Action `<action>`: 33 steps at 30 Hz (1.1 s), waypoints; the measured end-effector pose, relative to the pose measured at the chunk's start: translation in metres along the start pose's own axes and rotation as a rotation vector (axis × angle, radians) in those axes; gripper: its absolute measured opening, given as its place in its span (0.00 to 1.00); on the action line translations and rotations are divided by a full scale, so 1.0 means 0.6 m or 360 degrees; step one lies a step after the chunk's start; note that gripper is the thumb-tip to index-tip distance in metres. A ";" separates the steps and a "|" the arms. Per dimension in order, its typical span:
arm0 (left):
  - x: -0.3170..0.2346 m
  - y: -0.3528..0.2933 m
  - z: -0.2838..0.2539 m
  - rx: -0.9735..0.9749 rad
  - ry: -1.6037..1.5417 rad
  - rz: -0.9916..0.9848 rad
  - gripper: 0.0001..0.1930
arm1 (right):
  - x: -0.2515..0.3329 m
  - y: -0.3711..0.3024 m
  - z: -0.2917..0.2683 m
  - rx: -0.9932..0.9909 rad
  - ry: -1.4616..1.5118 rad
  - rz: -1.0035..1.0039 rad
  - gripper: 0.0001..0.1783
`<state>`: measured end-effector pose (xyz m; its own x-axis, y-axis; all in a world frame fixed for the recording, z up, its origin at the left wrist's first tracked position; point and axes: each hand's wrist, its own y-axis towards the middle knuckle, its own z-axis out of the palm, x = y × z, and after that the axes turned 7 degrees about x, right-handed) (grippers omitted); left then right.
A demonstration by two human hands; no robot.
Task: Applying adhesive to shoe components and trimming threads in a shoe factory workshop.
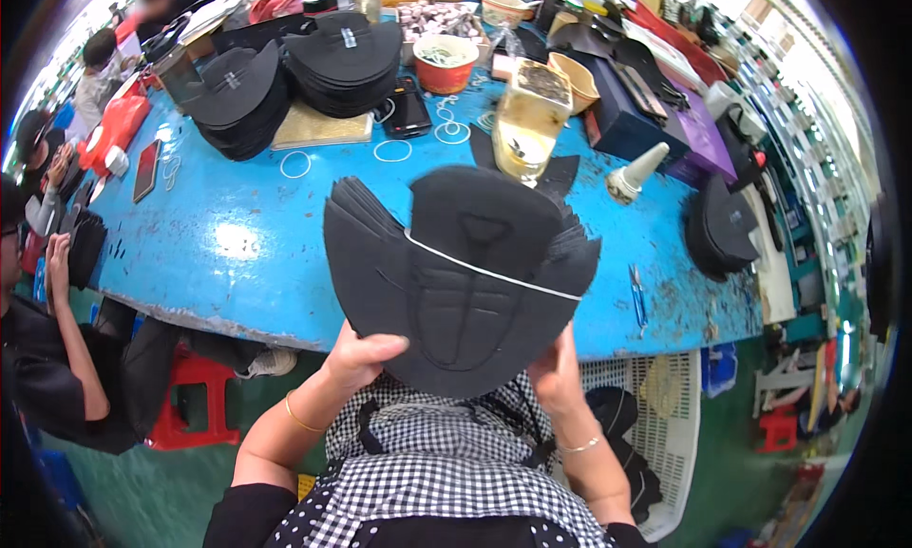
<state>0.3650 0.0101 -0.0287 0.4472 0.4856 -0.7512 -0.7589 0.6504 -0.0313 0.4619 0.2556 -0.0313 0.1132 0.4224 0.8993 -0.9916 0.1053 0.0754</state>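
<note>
A thick bundle of black shoe-upper-like cut pieces (456, 330) is held up in front of my apron, over the table's near edge. One white rubber band (494, 274) runs aslant across its front face. My left hand (363, 356) grips the lower left edge, thumb on the front and fingers hidden behind. On the lower right edge, my right hand (559, 369) closes around the bundle, its fingers mostly out of sight. The layers fan apart at both upper corners. Stitched or pressed lines mark the front piece.
Stacks of black pieces (237, 97) stand at the back left of the blue table (228, 282). Loose rubber bands (296, 164), a glue-stained container (532, 121), a cone (636, 173) and thread snips (637, 299) lie about. A white basket (689, 434) sits below right; co-workers sit at left.
</note>
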 end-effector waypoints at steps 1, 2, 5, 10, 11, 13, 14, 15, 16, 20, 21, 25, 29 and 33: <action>-0.005 0.001 -0.003 -0.0009 0.0003 0.0011 0.38 | -0.019 0.008 -0.007 -0.0004 0.0025 0.0092 0.82; -0.010 0.002 -0.006 0.0061 0.0431 0.0178 0.40 | -0.037 0.017 -0.012 -0.0061 0.0057 0.0059 0.80; -0.035 0.011 -0.025 0.0317 0.1432 0.0681 0.55 | -0.062 0.046 -0.024 0.0157 -0.0109 -0.0007 0.54; -0.057 0.023 -0.060 0.0320 0.1136 0.0428 0.78 | -0.053 0.077 -0.062 0.0579 -0.0645 0.0013 0.43; -0.058 0.024 -0.067 0.0261 0.1154 0.0093 0.74 | -0.053 0.077 -0.066 0.0563 -0.0659 0.0058 0.42; -0.052 0.025 -0.078 0.0276 0.1436 -0.0105 0.65 | -0.054 0.076 -0.067 0.0514 -0.0672 0.0133 0.41; -0.048 0.026 -0.085 0.0287 0.1482 -0.0082 0.61 | -0.054 0.074 -0.065 0.0480 -0.0671 0.0158 0.41; -0.042 0.027 -0.092 0.0272 0.1357 -0.0129 0.53 | -0.051 0.072 -0.060 0.0454 -0.0678 0.0175 0.40; -0.038 0.029 -0.100 0.0271 0.1351 -0.0080 0.45 | -0.048 0.073 -0.054 0.0426 -0.0682 0.0188 0.40; -0.017 0.037 -0.123 0.0093 0.1122 -0.0467 0.42 | -0.020 0.084 -0.009 0.0217 -0.0705 0.0264 0.38; -0.013 0.041 -0.126 0.0228 0.1250 -0.0442 0.41 | -0.010 0.086 0.002 0.0149 -0.0671 0.0282 0.37; 0.000 0.021 -0.112 0.0080 0.0299 0.0303 0.40 | 0.012 0.100 0.033 0.0328 -0.0724 0.0299 0.34; -0.020 -0.023 -0.094 -0.0138 -0.0215 0.0318 0.36 | 0.041 0.113 0.035 0.0538 -0.0726 0.0098 0.45; -0.047 -0.069 -0.080 -0.0441 -0.0333 0.0080 0.39 | 0.081 0.136 0.037 0.0415 -0.1682 -0.0761 0.30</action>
<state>0.3612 -0.0587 -0.0377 0.4714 0.6408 -0.6060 -0.8693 0.4533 -0.1969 0.3851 0.2648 0.0283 0.4885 -0.5747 0.6566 -0.8596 -0.1879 0.4751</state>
